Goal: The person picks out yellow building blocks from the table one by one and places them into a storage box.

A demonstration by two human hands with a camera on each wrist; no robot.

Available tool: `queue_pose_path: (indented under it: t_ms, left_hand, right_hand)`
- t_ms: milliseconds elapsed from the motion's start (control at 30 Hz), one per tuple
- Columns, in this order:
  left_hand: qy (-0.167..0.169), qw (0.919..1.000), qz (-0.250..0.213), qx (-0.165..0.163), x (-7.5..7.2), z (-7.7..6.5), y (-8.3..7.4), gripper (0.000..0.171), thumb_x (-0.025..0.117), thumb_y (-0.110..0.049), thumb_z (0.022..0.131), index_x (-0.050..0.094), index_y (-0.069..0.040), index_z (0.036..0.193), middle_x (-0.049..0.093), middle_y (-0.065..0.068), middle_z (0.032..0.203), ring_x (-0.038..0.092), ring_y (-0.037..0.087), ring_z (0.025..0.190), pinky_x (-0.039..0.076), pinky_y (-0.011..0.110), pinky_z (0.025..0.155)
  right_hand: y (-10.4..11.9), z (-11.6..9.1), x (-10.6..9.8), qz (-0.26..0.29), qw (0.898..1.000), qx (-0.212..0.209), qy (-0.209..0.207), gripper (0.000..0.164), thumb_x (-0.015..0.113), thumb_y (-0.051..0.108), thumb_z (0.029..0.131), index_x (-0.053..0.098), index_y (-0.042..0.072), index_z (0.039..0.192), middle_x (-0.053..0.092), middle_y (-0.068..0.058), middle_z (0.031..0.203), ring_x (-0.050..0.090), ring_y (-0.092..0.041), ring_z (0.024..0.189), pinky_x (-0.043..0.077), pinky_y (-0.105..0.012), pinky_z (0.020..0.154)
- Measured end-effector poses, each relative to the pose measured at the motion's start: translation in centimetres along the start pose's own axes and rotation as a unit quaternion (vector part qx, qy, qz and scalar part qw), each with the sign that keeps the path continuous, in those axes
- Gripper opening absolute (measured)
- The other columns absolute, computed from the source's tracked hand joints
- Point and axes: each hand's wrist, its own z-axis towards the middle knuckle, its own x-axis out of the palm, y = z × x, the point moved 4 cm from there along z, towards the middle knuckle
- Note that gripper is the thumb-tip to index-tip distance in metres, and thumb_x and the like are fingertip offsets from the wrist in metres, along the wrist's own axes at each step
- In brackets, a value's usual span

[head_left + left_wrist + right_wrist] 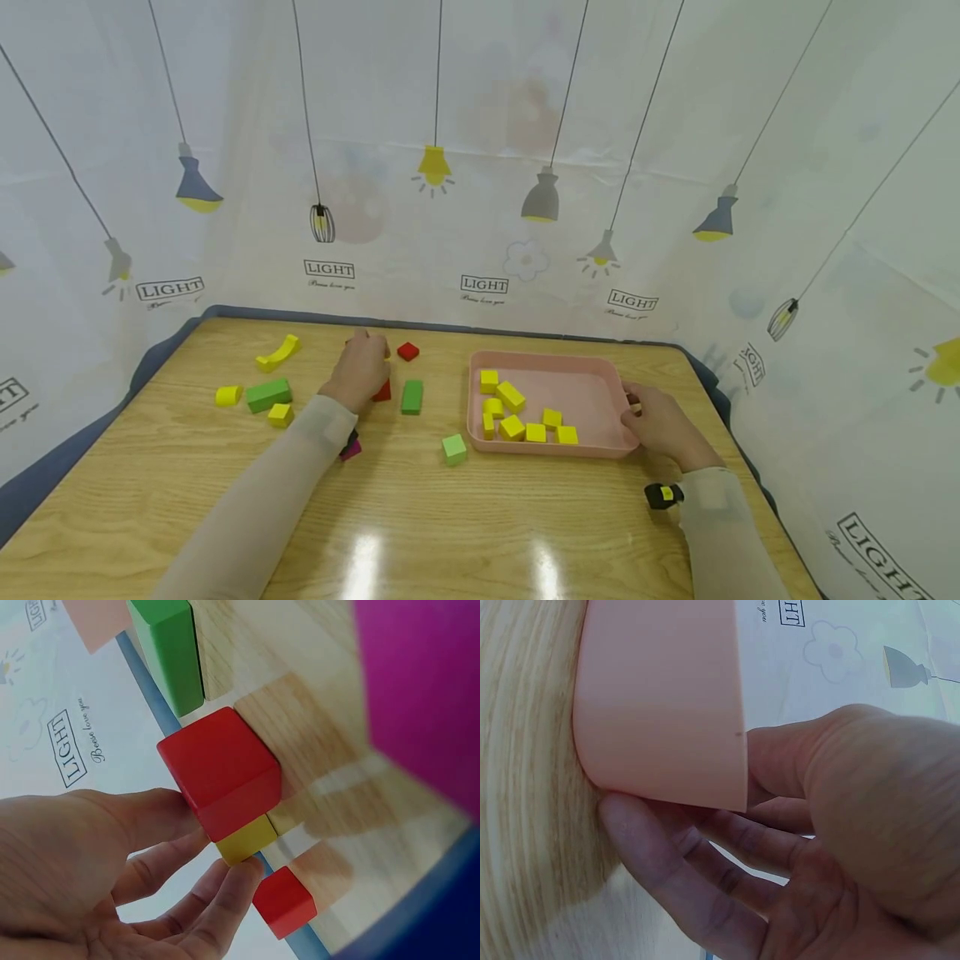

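Observation:
My left hand [360, 367] is at the far left-centre of the table, its fingers curled around a small yellow block [246, 840]. In the left wrist view a red block [221, 769] partly hides that yellow block and the thumb tip. A smaller red block [285, 901] lies just past the fingertips. On the right, my right hand [663, 421] grips the right wall of a pink tray [551, 450], with the thumb over the rim [742, 750] and the fingers outside and below. Several yellow blocks [511, 397] lie in the tray, mostly toward its left and near side.
Green blocks [267, 395] [412, 397], a yellow arch [278, 353], a yellow half-round block [228, 396] and a yellow cube [281, 415] lie around the left hand. A light green cube [453, 450] sits left of the tray. A magenta block [350, 450] shows beneath the left wrist.

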Motion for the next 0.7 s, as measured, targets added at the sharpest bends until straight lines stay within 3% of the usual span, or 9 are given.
queue_pose_path:
  t_ms: [700]
  left_hand:
    - [0.024, 0.9995, -0.008, -0.016, -0.25, 0.06, -0.07, 0.022, 0.061, 0.000, 0.094, 0.066, 0.005, 0.114, 0.050, 0.020, 0.112, 0.054, 0.031, 0.100, 0.052, 0.043, 0.088]
  right_hand:
    - [0.05, 0.01, -0.05, 0.000, 1.000, 0.000, -0.001, 0.058, 0.056, 0.009, 0.097, 0.037, -0.002, 0.151, 0.056, -0.023, 0.135, 0.060, -0.035, 0.113, 0.056, -0.043, 0.084]
